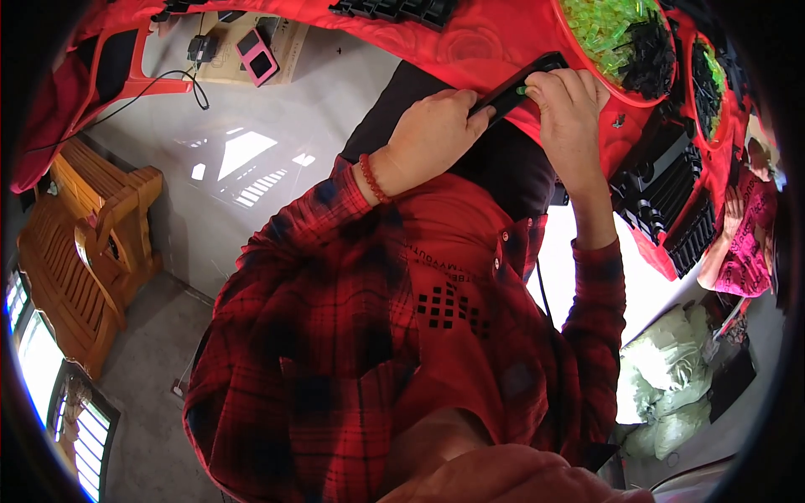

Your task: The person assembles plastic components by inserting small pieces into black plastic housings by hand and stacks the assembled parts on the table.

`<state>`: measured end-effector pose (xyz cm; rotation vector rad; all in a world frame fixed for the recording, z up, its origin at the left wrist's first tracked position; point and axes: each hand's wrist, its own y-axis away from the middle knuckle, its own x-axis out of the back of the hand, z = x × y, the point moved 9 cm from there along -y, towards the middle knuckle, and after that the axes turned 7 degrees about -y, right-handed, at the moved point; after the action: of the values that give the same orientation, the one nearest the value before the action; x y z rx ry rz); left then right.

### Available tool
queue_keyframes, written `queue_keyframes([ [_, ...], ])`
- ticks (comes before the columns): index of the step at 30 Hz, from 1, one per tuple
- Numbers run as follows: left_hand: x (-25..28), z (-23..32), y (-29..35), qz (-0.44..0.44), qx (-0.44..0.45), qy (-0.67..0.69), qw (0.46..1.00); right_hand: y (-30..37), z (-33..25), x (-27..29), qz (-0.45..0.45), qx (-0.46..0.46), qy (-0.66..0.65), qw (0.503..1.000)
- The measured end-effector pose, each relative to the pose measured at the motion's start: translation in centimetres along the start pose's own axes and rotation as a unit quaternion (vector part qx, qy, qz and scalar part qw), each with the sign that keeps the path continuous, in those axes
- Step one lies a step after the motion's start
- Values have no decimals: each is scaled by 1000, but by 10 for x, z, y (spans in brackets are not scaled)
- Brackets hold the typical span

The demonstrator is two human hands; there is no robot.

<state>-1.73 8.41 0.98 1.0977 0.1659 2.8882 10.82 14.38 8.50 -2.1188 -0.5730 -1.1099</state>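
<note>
My left hand (432,138), with a red bead bracelet at its wrist, grips the near end of a long, narrow black plastic piece (508,95). The piece slants up to the right above my lap, over the edge of the red tablecloth. At its far part, my right hand (573,109) pinches a small green piece (521,90) between thumb and fingers, against the black piece. My fingers partly cover both. Just beyond the right hand stands a red-rimmed basin (575,35), holding yellow-green clear plastic bits (605,29) and black strips (650,63).
Right of the basin is a second red basin (698,134). Black slotted parts (671,189) are stacked below it; more black parts (402,10) lie at the table's far side. A co-worker in pink (745,243) sits at the right. A wooden chair (75,251) stands left.
</note>
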Motion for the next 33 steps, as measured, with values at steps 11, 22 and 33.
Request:
queue_keyframes([
  [11,-3,-3,-2,-43,22,34,998,3,-1,-7,9,2,-1,1000],
  [22,0,0,-4,-44,33,30,998,0,-8,0,3,2,23,1000],
  [33,13,-8,11,-47,29,55,997,-9,98,51,176,-192,-99,960],
])
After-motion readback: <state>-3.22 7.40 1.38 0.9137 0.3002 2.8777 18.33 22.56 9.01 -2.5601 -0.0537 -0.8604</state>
